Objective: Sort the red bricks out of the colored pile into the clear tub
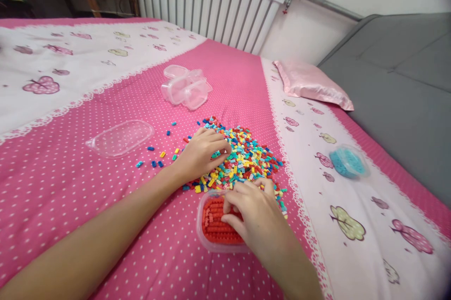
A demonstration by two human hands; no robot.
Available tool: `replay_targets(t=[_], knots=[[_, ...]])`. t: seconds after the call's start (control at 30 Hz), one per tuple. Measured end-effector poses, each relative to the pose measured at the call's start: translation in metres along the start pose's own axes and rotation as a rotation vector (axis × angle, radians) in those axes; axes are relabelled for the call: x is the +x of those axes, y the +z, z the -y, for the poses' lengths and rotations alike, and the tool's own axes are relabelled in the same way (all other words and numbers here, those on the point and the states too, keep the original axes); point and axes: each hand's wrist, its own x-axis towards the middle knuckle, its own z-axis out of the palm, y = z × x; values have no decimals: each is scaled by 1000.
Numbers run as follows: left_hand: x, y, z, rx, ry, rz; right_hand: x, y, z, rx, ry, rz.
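Observation:
A heap of small multicoloured toy bricks point(246, 154) lies spread on the bed. My left hand point(204, 150) is over the heap's left side, thumb and forefinger curled together at the tips; anything between them is too small to make out. In front of the heap stands a clear plastic tub point(200, 225), with red toy bricks point(214, 227) packed in rows inside. Over the tub's right part is my right hand point(253, 206), its thumb and forefinger pinched close above the red bricks. Whatever those fingertips hold cannot be made out. This hand hides the tub's right side.
Farther back sits a cluster of clear plastic tubs point(186, 88). A clear lid point(121, 138) lies at left, near several stray bricks. On the right are a closed tub of light blue pieces point(347, 161) and a pink pillow point(312, 84). A radiator point(211, 4) stands behind the bed.

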Motion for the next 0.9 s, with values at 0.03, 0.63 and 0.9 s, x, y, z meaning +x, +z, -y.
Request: replay_targets(t=[0.03, 0.63, 0.9], knots=[[0, 0, 0, 1, -1, 1, 0, 0, 0, 0, -2, -5], [-1, 2, 2, -1, 0, -2, 0, 1, 1, 54, -14, -14], [-1, 3, 3, 4, 7, -7, 1, 4, -1, 63, -17, -2]])
